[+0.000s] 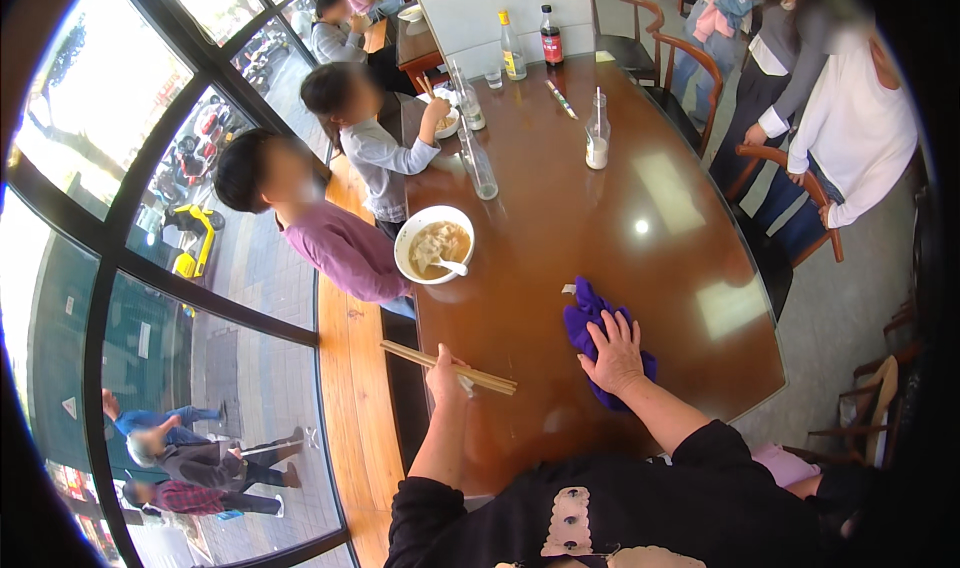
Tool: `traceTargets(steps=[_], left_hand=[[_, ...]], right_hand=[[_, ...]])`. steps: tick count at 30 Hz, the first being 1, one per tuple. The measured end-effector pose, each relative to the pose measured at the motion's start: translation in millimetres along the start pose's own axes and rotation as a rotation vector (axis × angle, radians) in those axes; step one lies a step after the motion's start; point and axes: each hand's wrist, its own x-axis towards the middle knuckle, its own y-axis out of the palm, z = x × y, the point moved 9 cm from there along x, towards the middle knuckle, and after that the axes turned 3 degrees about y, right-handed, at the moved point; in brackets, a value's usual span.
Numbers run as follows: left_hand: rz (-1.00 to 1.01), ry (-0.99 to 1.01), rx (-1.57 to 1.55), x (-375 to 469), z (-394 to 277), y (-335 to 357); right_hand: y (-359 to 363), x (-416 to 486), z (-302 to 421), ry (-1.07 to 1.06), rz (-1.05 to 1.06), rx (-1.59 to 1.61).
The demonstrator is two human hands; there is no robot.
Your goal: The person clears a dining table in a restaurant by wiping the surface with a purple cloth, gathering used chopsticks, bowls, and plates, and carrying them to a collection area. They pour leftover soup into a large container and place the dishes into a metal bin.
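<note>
My left hand (447, 377) grips a bundle of wooden chopsticks (480, 375) and what looks like a crumpled white tissue (466, 385), low over the near left part of the brown table (525, 253). Farther right, my right hand (615, 350) lies spread and palm down on a purple cloth (585, 319), pressing it against the tabletop. The cloth is bunched, and part of it is hidden under the hand. A small white label (569, 289) shows at its far edge.
Beyond my left hand stands a white bowl (403, 268) of soup dumplings with a spoon (452, 266). Glass bottles with straws (484, 178) (597, 144) and sauce bottles (551, 39) stand farther back. Two people sit at the left; others stand by chairs (817, 185) at the right.
</note>
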Motion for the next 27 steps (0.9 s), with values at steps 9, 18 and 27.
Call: traceTargets(steps=[9,18,27], left_hand=[[-0.033,0.056,-0.098,62.2,-37.4,60.5],[-0.095,0.105,-0.047,98.4,-56.0,81.1],[-0.162,0.092,-0.066,103.1,-63.9,92.5]], right_hand=[[3.6,37.0,-3.1,0.037,-0.028,-0.003],[7.3,47.8,-5.4,0.064,-0.021,0.017],[7.0,50.8,-4.5,0.073,0.006,0.028]])
